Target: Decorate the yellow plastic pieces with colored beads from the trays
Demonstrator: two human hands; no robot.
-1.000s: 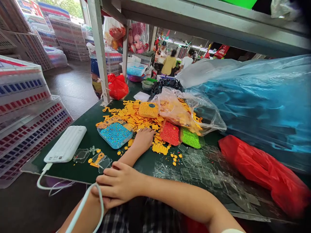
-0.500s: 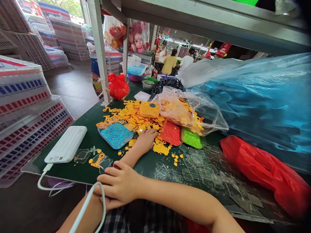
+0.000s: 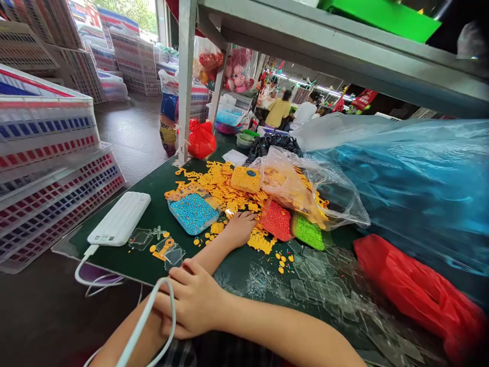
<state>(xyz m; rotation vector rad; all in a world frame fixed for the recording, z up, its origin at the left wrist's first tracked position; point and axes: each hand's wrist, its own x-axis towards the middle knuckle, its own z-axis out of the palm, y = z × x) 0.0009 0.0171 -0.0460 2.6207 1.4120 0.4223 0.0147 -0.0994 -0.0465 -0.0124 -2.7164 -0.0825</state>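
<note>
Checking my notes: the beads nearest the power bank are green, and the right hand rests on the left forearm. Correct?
Not green: the head view shows mostly blue beads nearest the power bank. The right hand does rest on the left forearm.

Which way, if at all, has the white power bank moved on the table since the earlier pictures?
No: the view has shifted, but the white power bank keeps its place on the green table against the shelf post.

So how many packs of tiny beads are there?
4: the blue pack, left of the left hand; the yellow pack, on the orange pieces; the red pack, right of that hand; the green pack, beside the red. More could hide under the plastic bag.
</note>
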